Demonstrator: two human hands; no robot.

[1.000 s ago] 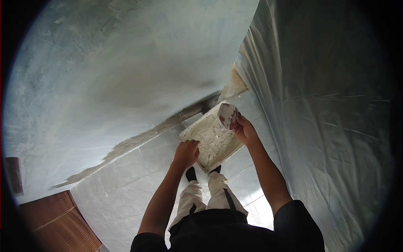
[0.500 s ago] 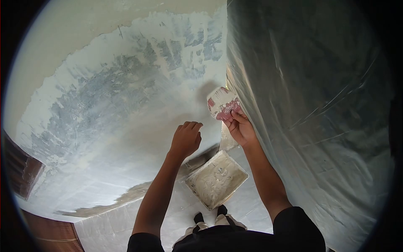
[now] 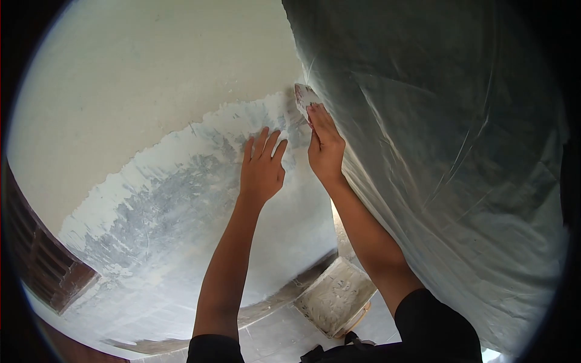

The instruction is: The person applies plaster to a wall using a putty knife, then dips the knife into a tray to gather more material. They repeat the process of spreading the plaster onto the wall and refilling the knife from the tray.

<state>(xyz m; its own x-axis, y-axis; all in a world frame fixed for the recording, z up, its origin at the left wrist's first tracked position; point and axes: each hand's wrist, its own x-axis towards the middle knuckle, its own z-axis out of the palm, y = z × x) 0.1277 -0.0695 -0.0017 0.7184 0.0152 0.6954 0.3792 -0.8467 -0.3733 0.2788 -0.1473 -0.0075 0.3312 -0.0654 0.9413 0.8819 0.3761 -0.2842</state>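
Observation:
My right hand (image 3: pixel 325 144) is closed round a pink scraper (image 3: pixel 305 101) smeared with white plaster. The scraper is at the right edge of the wall (image 3: pixel 175 66), beside the hanging plastic sheet. To its left, my left hand (image 3: pixel 262 172) has its fingers spread and holds nothing; it is on or just in front of the wall, and contact cannot be made out. Behind the hands, the wall has wet white and grey patches below a beige upper part.
Dark plastic sheeting (image 3: pixel 436 133) covers the right side. Below stands a square tray (image 3: pixel 334 297) of white plaster on the grey floor (image 3: pixel 266 339). A brown slatted object (image 3: pixel 45 260) is at the far left.
Both hands have moved up in view, and the scraper has turned from face-on to nearly edge-on at the wall's edge. My left hand's fingers have spread. The view has shifted upward.

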